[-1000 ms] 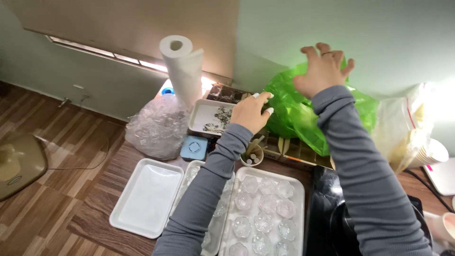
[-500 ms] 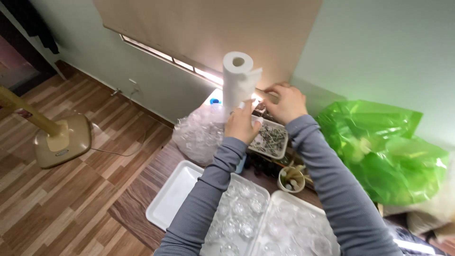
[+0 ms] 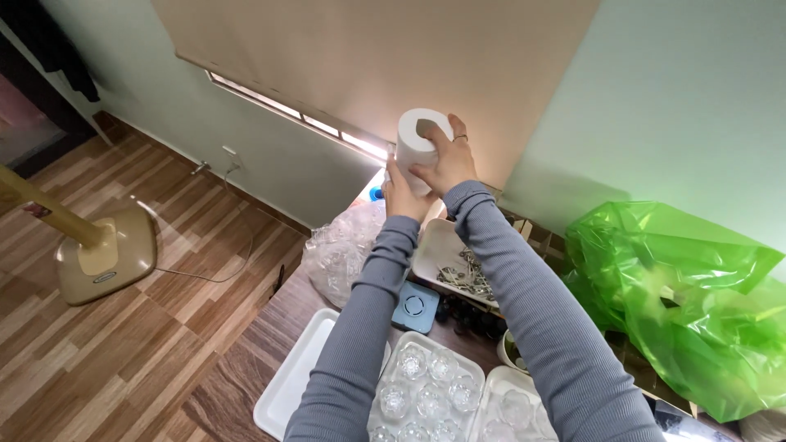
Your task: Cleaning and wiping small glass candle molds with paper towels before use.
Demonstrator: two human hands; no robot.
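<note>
Matt white paper roll [image 3: 416, 147]; glossy green plastic bag [image 3: 679, 303]

White paper towel roll [image 3: 417, 147], upright with hollow core facing up, raised at far side above the desk [image 3: 246, 376].

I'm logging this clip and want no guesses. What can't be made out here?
Head view only:
- Lower part of the paper towel roll: covered by the left hand and right hand.
- Clear cup trays: cut off by the bottom edge.
- Contents of the green bag: veiled by crumpled plastic.
- Small metal pieces in the white dish: too small.
</note>
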